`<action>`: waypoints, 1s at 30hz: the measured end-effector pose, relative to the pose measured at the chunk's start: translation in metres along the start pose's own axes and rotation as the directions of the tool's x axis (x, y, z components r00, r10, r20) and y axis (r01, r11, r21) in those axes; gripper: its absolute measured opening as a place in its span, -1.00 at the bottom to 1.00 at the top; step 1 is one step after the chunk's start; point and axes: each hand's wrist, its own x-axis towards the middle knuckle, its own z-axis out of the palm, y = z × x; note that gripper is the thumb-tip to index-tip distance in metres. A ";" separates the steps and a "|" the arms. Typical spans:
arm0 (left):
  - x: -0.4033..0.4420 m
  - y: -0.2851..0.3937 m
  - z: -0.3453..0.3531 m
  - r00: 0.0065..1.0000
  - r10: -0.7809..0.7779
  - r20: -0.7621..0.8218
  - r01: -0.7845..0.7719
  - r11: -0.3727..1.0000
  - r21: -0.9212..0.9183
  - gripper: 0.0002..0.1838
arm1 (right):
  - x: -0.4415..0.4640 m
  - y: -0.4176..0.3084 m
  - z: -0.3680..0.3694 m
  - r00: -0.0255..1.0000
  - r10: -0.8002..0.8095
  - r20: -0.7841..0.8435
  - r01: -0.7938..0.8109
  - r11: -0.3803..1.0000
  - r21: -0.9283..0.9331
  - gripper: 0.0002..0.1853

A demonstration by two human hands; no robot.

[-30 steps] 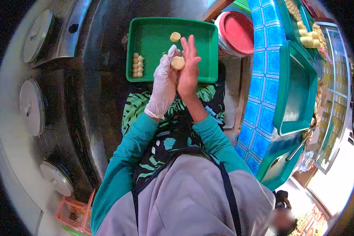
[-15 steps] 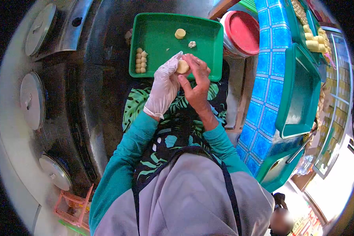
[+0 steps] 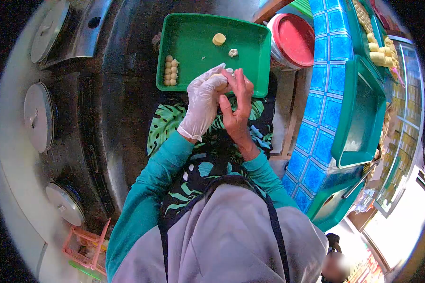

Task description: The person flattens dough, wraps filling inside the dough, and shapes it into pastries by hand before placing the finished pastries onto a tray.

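Two hands (image 3: 200,106) (image 3: 239,106) touching | left, wrinkly-gloved, around pale dough (image 3: 215,75) | smooth green tray (image 3: 193,35)

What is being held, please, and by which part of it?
A pale doughy piece is held in the gloved left hand, with the right hand at it; most is hidden, so the gripped part cannot be told.

Dough (image 3: 215,75), mostly hidden, is held in the gloved left hand (image 3: 201,98), met by the right hand (image 3: 239,100); balls (image 3: 171,71) are lined up in a tray (image 3: 193,30).
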 end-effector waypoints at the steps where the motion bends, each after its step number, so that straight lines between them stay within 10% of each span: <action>1: 0.000 0.001 -0.001 0.999 -0.024 0.032 0.024 0.999 -0.024 -0.57 | 0.003 -0.002 -0.004 1.000 -0.012 0.008 0.012 1.000 -0.017 -0.28; 5: 0.008 0.004 -0.015 0.965 -0.176 0.195 0.183 0.983 -0.018 -0.58 | 0.009 0.005 -0.016 0.992 -0.098 0.078 0.110 0.979 -0.170 -0.30; 14: 0.009 -0.004 -0.017 0.984 -0.148 0.096 0.163 0.971 -0.175 -0.60 | 0.018 0.013 -0.012 0.992 0.056 0.115 -0.075 0.983 0.167 -0.22; 16: 0.011 -0.007 -0.016 0.985 -0.154 0.078 0.168 0.959 -0.227 -0.59 | 0.020 0.012 -0.012 0.990 -0.026 0.136 0.033 0.998 -0.049 -0.19; 18: 0.011 -0.008 -0.016 0.949 -0.210 0.236 0.300 0.832 -0.466 -0.61 | 0.018 0.011 -0.009 0.995 -0.028 0.101 0.038 0.995 -0.097 -0.19; 24: 0.017 -0.007 -0.037 0.847 -0.357 0.393 0.499 0.788 -0.361 -0.66 | 0.024 0.027 -0.020 0.980 0.000 0.198 -0.001 1.000 0.005 -0.17; 30: 0.013 -0.001 -0.020 0.913 -0.333 0.234 0.406 0.791 -0.459 -0.66 | 0.018 0.020 -0.019 0.991 -0.005 0.130 0.003 1.000 0.022 -0.17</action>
